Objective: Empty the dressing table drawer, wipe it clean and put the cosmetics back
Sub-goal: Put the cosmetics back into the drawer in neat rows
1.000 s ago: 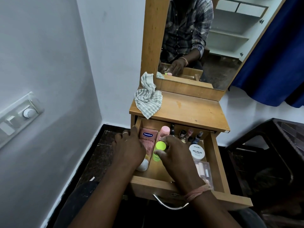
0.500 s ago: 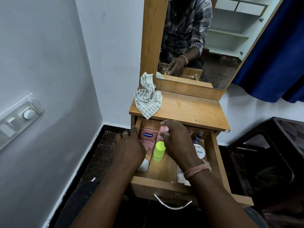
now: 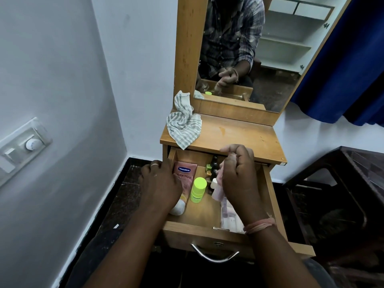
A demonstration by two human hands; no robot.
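Since the earlier frame your right hand (image 3: pixel 239 173) has lifted, clenched around a pink tube (image 3: pixel 218 189), its long axis pointing toward the drawer's (image 3: pixel 199 229) front edge; left hand (image 3: pixel 160 186) rests flat on the Vaseline tube (image 3: pixel 185 177).

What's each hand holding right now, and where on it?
Right hand grips the pink bottle around its upper body, lifted above the drawer. Left hand rests on the Vaseline tube; a grip cannot be told.

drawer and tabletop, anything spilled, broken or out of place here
Nothing spilled or broken shows. The checked cloth lies crumpled at the tabletop's left edge, one corner drooping over the open drawer. The Vaseline tube lies flat, while the green-capped bottle stands upright.
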